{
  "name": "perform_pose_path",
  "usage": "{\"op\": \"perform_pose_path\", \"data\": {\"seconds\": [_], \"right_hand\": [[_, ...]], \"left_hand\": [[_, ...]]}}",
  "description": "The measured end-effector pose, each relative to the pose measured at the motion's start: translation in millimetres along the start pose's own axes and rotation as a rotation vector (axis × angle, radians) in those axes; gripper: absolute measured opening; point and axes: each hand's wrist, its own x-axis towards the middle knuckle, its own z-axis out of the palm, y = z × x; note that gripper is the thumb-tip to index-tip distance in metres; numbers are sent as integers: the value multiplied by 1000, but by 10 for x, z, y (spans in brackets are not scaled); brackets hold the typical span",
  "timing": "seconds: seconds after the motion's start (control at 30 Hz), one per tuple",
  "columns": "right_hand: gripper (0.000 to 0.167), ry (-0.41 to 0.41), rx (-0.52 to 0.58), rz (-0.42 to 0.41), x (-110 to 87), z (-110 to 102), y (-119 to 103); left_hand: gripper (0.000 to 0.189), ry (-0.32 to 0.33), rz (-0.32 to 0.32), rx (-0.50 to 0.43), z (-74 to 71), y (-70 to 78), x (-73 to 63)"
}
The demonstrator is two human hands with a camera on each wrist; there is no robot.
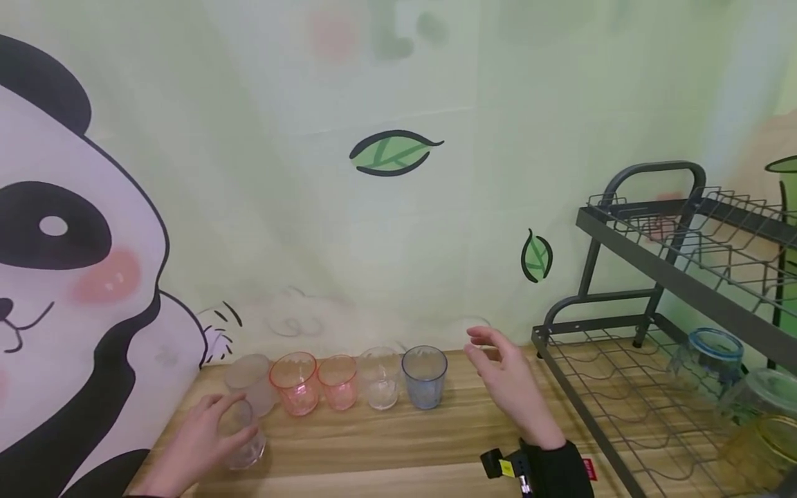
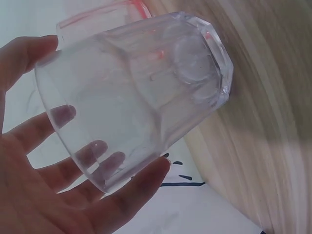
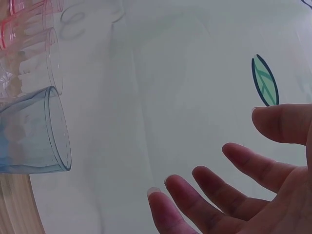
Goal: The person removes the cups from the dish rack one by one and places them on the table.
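Note:
My left hand (image 1: 202,439) grips a clear glass (image 2: 122,92) around its rim end, thumb on one side and fingers on the other. In the head view its faceted base (image 1: 248,455) is just above or on the tabletop at the left. Behind it a row of glasses runs along the wall: a clear one (image 1: 260,387), two pink ones (image 1: 295,387) (image 1: 339,387), another clear one (image 1: 381,387) and a blue glass (image 1: 425,380) at the right end. To the right of the blue glass, my right hand (image 1: 507,380) is raised with its fingers loosely spread, holding nothing.
A black two-tier wire rack (image 1: 623,263) stands on the right of the wooden table (image 1: 349,449). Its lower shelf holds a blue-rimmed glass (image 1: 710,356), a clear glass (image 1: 762,394) and a yellow glass (image 1: 759,453). A printed cloth (image 1: 299,207) with a panda hangs behind.

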Motion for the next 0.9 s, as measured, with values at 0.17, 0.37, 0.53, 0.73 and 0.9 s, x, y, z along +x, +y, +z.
{"op": "perform_pose_path", "data": {"seconds": [0.17, 0.37, 0.53, 0.73, 0.9], "right_hand": [[37, -18, -9, 2, 1, 40, -30], [37, -25, -20, -3, -21, 67, -77], [37, -35, -30, -3, -19, 66, -90], [37, -32, -28, -13, -22, 71, -103], [38, -37, -30, -11, -27, 75, -106]], "left_hand": [[58, -5, 13, 30, 0, -47, 7], [54, -57, 6, 48, -20, -22, 64], [53, -50, 20, 20, -17, -13, 84], [60, -40, 12, 12, -16, -3, 78], [80, -25, 7, 44, -54, 59, 57]]}}
